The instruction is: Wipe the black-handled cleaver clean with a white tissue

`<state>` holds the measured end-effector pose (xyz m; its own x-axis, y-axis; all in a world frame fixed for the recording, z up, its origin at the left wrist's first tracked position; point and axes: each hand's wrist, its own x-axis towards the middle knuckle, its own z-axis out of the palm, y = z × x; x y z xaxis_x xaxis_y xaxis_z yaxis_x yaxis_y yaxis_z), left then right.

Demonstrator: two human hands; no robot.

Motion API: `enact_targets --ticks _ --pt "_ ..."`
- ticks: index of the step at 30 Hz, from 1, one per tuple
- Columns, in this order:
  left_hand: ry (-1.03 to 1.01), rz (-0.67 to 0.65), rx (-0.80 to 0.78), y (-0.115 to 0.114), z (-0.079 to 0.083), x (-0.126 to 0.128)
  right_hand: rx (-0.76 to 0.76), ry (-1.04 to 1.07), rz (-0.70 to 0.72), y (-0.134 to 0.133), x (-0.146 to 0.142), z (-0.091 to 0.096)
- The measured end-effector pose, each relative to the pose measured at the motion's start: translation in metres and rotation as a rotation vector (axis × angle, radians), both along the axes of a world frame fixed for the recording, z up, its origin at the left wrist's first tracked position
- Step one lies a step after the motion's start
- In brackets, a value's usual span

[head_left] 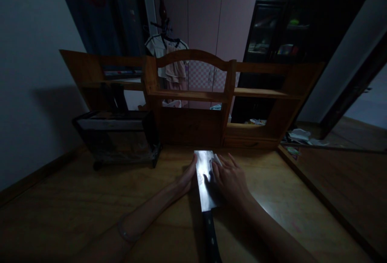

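Both hands on the cleaver [204,198]. Left hand [185,179] grips the blade's 9 o'clock edge, thumb up by the far end; right hand [235,179] lies over the 3 o'clock side, pinching a small white pad [217,159] against it. Pad material: can't tell.

Black handle [211,235] points to 6 on the table [169,232], ungripped. It lines up with the 9 o'clock edge, so that's likely the spine; sharp side is probably under the right hand. Pad work there wants flat fingers, light pressure, strokes from spine outward, never along the edge. Left thumb belongs clear of the face. Loose handle could let the blade swivel; bracing it flat would help. Light is dim, glare on steel: check residue from a second angle.

Beyond: dark rack [117,136] at 10, wooden shelf [193,96] at 12.
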<state>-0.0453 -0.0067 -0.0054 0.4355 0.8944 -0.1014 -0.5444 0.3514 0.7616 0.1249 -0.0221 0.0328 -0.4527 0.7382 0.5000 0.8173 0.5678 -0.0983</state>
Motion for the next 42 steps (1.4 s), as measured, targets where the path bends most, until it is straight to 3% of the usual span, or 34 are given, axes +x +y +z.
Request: enact_targets --ticks 7,13,18,22,28,32,38,42 --pt "-0.047 -0.021 0.013 -0.005 0.009 0.001 -0.080 0.061 0.045 0.009 0.000 -0.011" --pt "0.005 0.017 -0.032 -0.002 0.000 0.001 -0.222 0.093 0.176 0.017 -0.001 -0.023" --pt "-0.037 -0.043 0.022 0.001 -0.003 -0.002 -0.361 0.090 0.399 0.005 -0.002 -0.013" --pt "-0.070 -0.069 0.059 -0.002 0.001 -0.003 -0.386 0.094 0.468 -0.006 -0.005 -0.003" --pt "-0.068 -0.034 0.004 -0.004 0.005 -0.001 -0.317 0.051 0.430 0.000 -0.005 -0.002" --pt "-0.101 -0.054 -0.029 -0.007 0.013 0.001 -0.255 0.029 0.303 0.013 0.001 -0.011" --pt "-0.142 0.050 -0.075 -0.010 0.022 0.006 -0.217 0.050 0.144 0.026 0.009 -0.025" --pt "-0.173 0.074 -0.091 -0.006 0.018 0.003 -0.262 0.043 0.243 0.020 0.008 -0.020"
